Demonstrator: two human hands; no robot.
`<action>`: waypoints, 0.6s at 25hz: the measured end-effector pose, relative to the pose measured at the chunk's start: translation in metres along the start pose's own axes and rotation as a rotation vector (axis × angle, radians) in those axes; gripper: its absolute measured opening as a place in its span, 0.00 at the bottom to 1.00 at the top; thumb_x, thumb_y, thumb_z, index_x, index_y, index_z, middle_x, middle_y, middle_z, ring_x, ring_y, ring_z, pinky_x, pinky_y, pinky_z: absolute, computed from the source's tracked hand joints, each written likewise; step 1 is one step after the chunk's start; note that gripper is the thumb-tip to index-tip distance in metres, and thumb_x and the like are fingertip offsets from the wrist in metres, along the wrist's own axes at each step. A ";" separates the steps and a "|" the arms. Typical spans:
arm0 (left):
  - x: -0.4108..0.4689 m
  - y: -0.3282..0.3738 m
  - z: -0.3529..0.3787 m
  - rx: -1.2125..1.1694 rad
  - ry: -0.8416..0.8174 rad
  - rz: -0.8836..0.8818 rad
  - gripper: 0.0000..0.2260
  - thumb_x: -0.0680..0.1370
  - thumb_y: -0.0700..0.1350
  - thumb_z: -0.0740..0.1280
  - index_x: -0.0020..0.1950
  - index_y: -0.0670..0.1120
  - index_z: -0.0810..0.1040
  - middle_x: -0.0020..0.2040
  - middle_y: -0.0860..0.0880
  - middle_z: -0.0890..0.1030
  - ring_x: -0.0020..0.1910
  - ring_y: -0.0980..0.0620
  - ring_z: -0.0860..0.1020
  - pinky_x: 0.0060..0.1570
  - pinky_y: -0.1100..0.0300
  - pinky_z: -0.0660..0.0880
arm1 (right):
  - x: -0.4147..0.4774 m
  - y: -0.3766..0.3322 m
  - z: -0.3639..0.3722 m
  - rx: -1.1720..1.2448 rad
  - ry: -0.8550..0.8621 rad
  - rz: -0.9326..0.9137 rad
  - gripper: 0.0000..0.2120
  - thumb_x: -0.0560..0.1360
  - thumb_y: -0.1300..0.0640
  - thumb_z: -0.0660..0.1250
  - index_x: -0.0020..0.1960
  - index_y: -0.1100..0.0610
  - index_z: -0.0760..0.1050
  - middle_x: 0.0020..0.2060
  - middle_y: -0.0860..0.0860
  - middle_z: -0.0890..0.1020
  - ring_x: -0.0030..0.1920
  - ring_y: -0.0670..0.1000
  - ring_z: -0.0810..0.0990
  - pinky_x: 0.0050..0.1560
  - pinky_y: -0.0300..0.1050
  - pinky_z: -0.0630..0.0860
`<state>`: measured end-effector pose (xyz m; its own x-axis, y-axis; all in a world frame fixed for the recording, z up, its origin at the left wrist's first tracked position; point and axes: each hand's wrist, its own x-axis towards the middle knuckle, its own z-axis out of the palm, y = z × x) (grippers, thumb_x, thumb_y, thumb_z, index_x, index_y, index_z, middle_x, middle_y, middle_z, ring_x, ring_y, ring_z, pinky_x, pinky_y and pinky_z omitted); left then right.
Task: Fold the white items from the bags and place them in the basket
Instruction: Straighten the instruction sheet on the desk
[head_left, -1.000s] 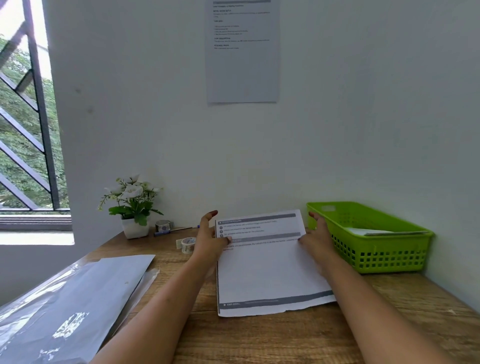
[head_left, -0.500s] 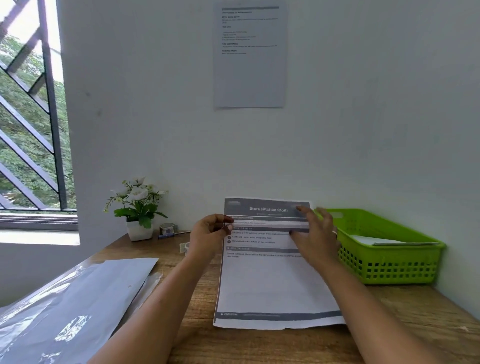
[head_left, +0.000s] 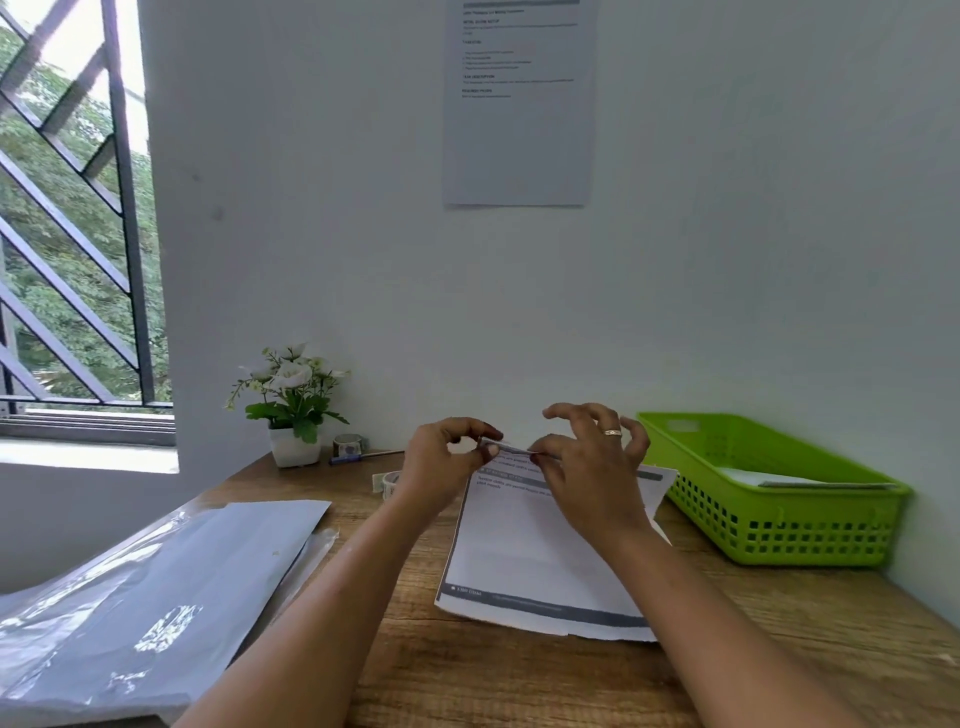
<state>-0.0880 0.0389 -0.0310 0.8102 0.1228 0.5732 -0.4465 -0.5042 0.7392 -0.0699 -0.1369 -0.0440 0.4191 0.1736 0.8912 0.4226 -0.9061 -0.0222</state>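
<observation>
- One view only, head camera, looking down over a wooden table (head_left: 519, 675) set against a wall.
- Both hands are on one white sheet (head_left: 530, 551), which lies flat mid-table with its far edge raised off the wood.
- Left hand (head_left: 447, 457): fingers curled, thumb and fingertips pinching the far edge near its left corner.
- Right hand (head_left: 592, 467): thumb and index finger pinch the same edge just beside the left hand; other fingers are spread and lifted, holding nothing.
- The sheet's near edge rests on the table close to the person.
- Green basket (head_left: 805, 530) sits to the right, just beside the sheet, with a folded sheet (head_left: 810, 480) already inside.
- Clear bags (head_left: 156, 587) lie in a pile at the left, well apart from the basket; can't tell how many are left to empty.
- Step, as I judge it: start of the fold, with the far edge picked up and not yet brought over.
- Next move likely calls for drawing that edge toward the near edge, matching the corners and pressing a crease, then moving the sheet right into the basket.
- Also there: potted flowers (head_left: 291, 405), tape roll (head_left: 347, 444) and pen (head_left: 363, 456) at the back, notice (head_left: 519, 104) on the wall.
</observation>
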 end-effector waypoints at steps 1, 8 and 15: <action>-0.001 0.000 -0.001 0.224 0.029 0.066 0.05 0.74 0.48 0.71 0.48 0.55 0.83 0.55 0.53 0.76 0.58 0.52 0.68 0.55 0.57 0.65 | -0.001 0.000 -0.001 -0.006 0.001 0.000 0.04 0.66 0.53 0.75 0.37 0.44 0.83 0.55 0.43 0.80 0.60 0.49 0.67 0.60 0.53 0.55; -0.011 0.004 0.009 0.803 0.084 0.471 0.08 0.77 0.49 0.64 0.47 0.54 0.84 0.63 0.55 0.74 0.65 0.50 0.66 0.61 0.50 0.54 | 0.001 -0.004 -0.001 -0.024 -0.022 -0.094 0.06 0.69 0.50 0.68 0.37 0.42 0.83 0.57 0.41 0.79 0.61 0.49 0.67 0.62 0.54 0.52; -0.007 -0.009 -0.005 0.678 0.075 0.343 0.09 0.78 0.47 0.64 0.50 0.53 0.84 0.64 0.58 0.74 0.65 0.53 0.66 0.60 0.52 0.54 | -0.004 0.048 -0.017 -0.128 -0.136 0.056 0.07 0.67 0.52 0.74 0.34 0.41 0.81 0.57 0.37 0.79 0.60 0.53 0.74 0.58 0.54 0.54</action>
<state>-0.0909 0.0465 -0.0399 0.6291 -0.0901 0.7721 -0.3179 -0.9362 0.1498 -0.0649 -0.1880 -0.0411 0.5472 0.1640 0.8208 0.2935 -0.9559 -0.0046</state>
